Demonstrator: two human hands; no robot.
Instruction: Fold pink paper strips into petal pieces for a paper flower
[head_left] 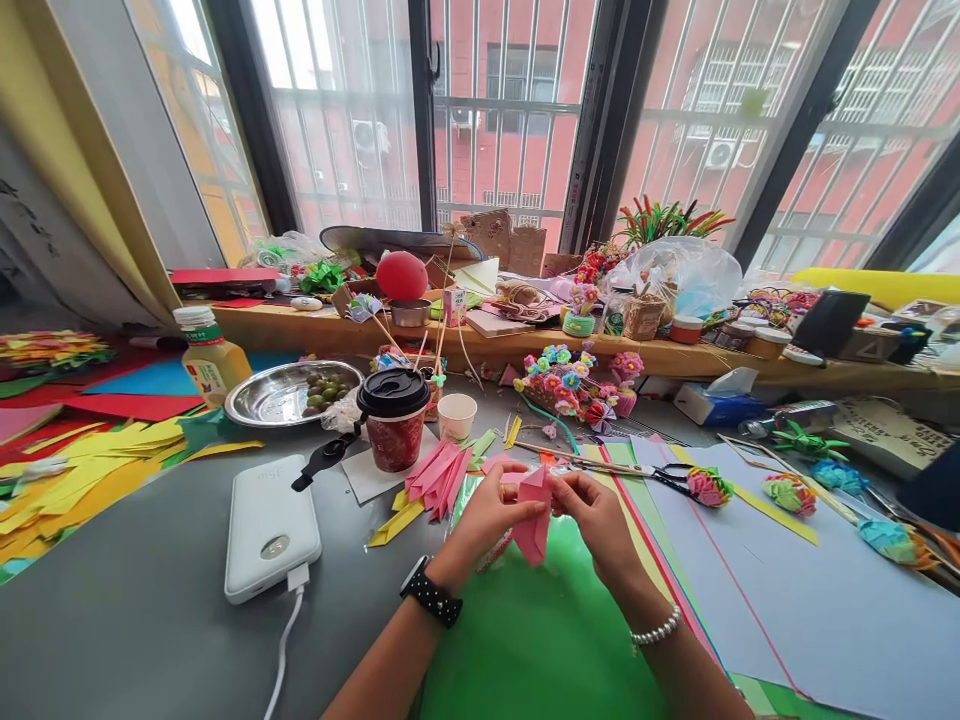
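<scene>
Both my hands hold a folded pink paper piece [534,520] above a green sheet [540,630] on the grey table. My left hand [491,515], with a dark watch on the wrist, pinches its left side. My right hand [596,515], with a pearl bracelet on the wrist, pinches its right side. A small pile of folded pink paper pieces [439,475] lies just to the left of my hands. Scissors [660,476] lie to the right.
A white power bank [268,525] with a cable lies at left. A red lidded cup [394,420], a small white cup [457,415], a metal bowl of olives [289,392] and a juice bottle [206,360] stand behind. Coloured paper sheets [750,580] spread right; paper flowers [574,385] crowd the wooden ledge.
</scene>
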